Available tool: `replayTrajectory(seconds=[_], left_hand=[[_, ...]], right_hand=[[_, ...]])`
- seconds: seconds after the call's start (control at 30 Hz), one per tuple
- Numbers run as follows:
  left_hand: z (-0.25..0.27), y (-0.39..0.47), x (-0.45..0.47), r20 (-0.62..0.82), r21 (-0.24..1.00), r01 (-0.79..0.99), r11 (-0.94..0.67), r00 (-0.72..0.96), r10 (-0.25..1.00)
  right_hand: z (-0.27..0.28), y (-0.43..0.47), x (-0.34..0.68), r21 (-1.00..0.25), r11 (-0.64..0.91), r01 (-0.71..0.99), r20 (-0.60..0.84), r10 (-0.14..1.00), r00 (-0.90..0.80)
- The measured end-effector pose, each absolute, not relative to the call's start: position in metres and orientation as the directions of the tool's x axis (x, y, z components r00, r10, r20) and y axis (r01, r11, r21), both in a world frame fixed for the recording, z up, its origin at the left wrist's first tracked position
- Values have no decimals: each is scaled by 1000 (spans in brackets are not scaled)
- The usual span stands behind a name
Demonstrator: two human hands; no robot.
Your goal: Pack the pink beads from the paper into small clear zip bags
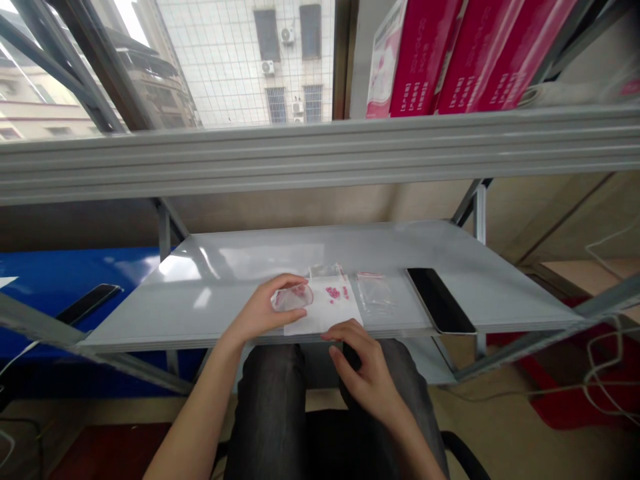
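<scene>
My left hand point(270, 308) curves its thumb and fingers around a small clear plastic bag point(291, 299) with a pinkish-red rim, held just over the left part of a white paper sheet point(325, 321). On that sheet, right of the bag, lies a little cluster of small pink-red pieces point(333, 292), too small to name. My right hand point(361, 360) hovers at the table's front edge, thumb and fingers apart and slightly bent, with nothing seen in it. Another clear zip bag point(375, 292) lies flat right of the sheet. One more clear bag point(326, 269) sits behind the sheet.
A black tablet or large phone point(440, 300) lies right of the bags on the grey table point(240, 257). Across the top runs a shelf edge point(280, 160) with red boxes point(425, 60) standing on it. To the left, a phone point(90, 301) rests on a blue surface point(50, 267).
</scene>
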State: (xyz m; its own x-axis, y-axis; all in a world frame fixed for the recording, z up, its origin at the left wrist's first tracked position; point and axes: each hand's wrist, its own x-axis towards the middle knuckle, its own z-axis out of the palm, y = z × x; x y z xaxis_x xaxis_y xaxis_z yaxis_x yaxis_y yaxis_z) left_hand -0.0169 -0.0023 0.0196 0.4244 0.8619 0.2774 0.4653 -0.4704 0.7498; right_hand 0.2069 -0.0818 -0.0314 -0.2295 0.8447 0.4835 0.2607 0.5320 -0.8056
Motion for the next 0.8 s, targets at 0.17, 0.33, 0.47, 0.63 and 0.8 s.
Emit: replayTrajectory(seconds=[0.17, 0.33, 0.47, 0.63, 0.8], left_hand=[[11, 49, 1, 226, 530, 663, -528, 490, 842], [1, 56, 18, 164, 349, 772, -531, 508, 846], [1, 53, 25, 137, 245, 814, -526, 508, 850], [1, 52, 30, 120, 154, 846, -510, 496, 860], [1, 51, 34, 107, 101, 865, -492, 482, 869]], right_hand=[[-56, -65, 191, -668, 551, 501, 525, 826, -208], [-69, -54, 178, -568, 461, 682, 543, 833, -110], [-72, -51, 174, -534, 411, 739, 544, 836, -72], [-74, -50, 173, -526, 395, 753, 545, 837, -58], [-79, -48, 171, -546, 405, 734, 569, 822, -30]])
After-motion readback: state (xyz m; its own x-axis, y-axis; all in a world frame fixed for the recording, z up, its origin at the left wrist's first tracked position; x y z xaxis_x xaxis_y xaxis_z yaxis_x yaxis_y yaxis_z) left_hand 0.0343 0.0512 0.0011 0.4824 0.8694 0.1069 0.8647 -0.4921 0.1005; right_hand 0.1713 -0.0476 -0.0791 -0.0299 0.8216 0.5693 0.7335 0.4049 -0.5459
